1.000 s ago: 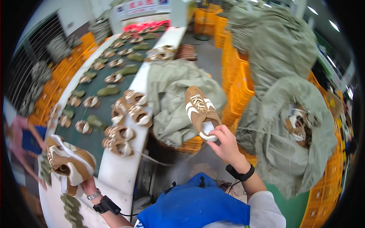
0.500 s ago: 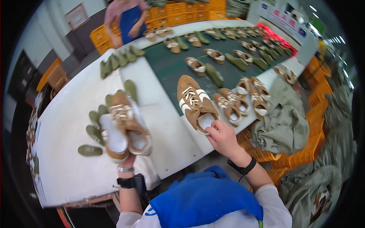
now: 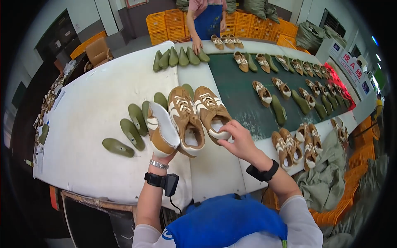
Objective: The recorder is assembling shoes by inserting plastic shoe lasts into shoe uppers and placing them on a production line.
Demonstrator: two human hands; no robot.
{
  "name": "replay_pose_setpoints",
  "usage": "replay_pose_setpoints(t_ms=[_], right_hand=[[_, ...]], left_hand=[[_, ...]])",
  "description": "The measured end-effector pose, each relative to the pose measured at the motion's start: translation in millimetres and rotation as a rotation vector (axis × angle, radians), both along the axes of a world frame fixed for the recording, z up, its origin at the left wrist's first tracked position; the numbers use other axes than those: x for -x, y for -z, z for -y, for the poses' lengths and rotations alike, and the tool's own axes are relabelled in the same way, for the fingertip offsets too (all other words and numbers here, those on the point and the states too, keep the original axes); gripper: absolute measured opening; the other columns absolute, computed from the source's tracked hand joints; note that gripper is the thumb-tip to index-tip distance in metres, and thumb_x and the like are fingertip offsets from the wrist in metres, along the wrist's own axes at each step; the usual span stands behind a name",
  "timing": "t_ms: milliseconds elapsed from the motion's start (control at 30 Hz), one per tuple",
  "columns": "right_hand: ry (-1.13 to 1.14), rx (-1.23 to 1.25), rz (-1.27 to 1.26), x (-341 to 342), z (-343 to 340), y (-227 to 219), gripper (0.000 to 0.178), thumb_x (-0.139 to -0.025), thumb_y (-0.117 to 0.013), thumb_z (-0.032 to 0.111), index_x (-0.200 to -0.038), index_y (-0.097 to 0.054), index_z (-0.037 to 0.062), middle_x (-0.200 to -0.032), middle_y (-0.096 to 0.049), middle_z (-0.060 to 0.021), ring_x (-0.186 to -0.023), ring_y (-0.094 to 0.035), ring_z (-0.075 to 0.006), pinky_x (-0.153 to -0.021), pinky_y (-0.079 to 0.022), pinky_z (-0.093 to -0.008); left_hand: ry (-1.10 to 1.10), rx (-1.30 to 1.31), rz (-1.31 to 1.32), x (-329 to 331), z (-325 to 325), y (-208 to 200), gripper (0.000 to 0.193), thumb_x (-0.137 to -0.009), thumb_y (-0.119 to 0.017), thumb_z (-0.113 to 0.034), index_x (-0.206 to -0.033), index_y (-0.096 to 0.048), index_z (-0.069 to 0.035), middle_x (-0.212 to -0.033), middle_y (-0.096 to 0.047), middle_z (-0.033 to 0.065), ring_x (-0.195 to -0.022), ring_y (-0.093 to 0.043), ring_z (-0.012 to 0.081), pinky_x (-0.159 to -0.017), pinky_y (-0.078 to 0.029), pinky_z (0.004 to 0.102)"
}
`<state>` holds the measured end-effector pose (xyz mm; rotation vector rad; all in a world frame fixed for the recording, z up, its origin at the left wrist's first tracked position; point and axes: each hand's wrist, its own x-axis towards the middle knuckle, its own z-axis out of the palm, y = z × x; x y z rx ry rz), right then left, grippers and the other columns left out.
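My left hand (image 3: pixel 165 156) grips two brown sneaker uppers with white stripes from below, at their heel ends. One upper (image 3: pixel 159 142) is tipped on its side, its pale flat underside showing; the other upper (image 3: pixel 184 118) stands beside it, laces up. My right hand (image 3: pixel 240 141) pinches the white heel edge of a third sneaker upper (image 3: pixel 206 103) between thumb and fingers. That upper is held alongside the left hand's pair, toe pointing away. Behind and left of the uppers, several green shoe lasts (image 3: pixel 132 134) lie on the white table (image 3: pixel 82 111); some are partly hidden.
Beyond, a green conveyor belt (image 3: pixel 244 120) carries rows of uppers and lasts. A co-worker (image 3: pixel 206 18) in a blue apron touches a row of lasts (image 3: pixel 173 57). Several uppers (image 3: pixel 285 151) stand at the right edge, beside grey-green cloth (image 3: pixel 322 182) and orange crates (image 3: pixel 359 159).
The view has swung left. My right hand has brought its upper close beside the left hand's pair. The co-worker's hand now reaches down to the row of lasts.
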<state>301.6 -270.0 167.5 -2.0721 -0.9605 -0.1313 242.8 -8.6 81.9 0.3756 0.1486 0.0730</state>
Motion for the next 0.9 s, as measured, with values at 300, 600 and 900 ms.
replay_pose_setpoints(t_ms=[300, 600, 900], right_hand=[[0.06, -0.025, 0.113, -197.3, -78.7, 45.3, 0.031, -0.067, -0.07, 0.007, -0.094, -0.055, 0.0069, -0.089, -0.051, -0.0092, -0.084, -0.055, -0.0296, -0.07, -0.046, -0.0386], [0.129, -0.105, 0.245, -292.6, -136.6, 116.3, 0.03, -0.065, -0.069, 0.006, -0.091, -0.056, 0.0061, -0.087, -0.05, -0.0092, -0.081, -0.054, -0.0283, -0.068, -0.045, -0.0369], [0.204, -0.178, 0.252, -282.5, -131.6, 124.0, 0.031, -0.066, -0.068, 0.005, -0.093, -0.054, 0.007, -0.088, -0.048, -0.0085, -0.079, -0.052, -0.0274, -0.067, -0.046, -0.0366]], left_hand=[[0.124, -0.374, -0.037, -220.5, -110.9, 12.2, 0.038, -0.094, -0.042, -0.025, -0.128, -0.041, -0.01, -0.124, -0.051, 0.0087, -0.109, -0.054, 0.0251, -0.093, -0.046, 0.0417], [0.107, -0.347, -0.073, -336.0, -182.8, 56.8, 0.036, -0.092, -0.044, -0.028, -0.123, -0.046, -0.011, -0.121, -0.053, 0.0077, -0.112, -0.051, 0.0246, -0.096, -0.042, 0.0444], [0.168, -0.185, -0.064, -344.7, -133.7, 42.9, 0.045, -0.088, -0.045, -0.042, -0.122, -0.048, -0.013, -0.123, -0.053, 0.0057, -0.114, -0.049, 0.026, -0.098, -0.038, 0.0454]])
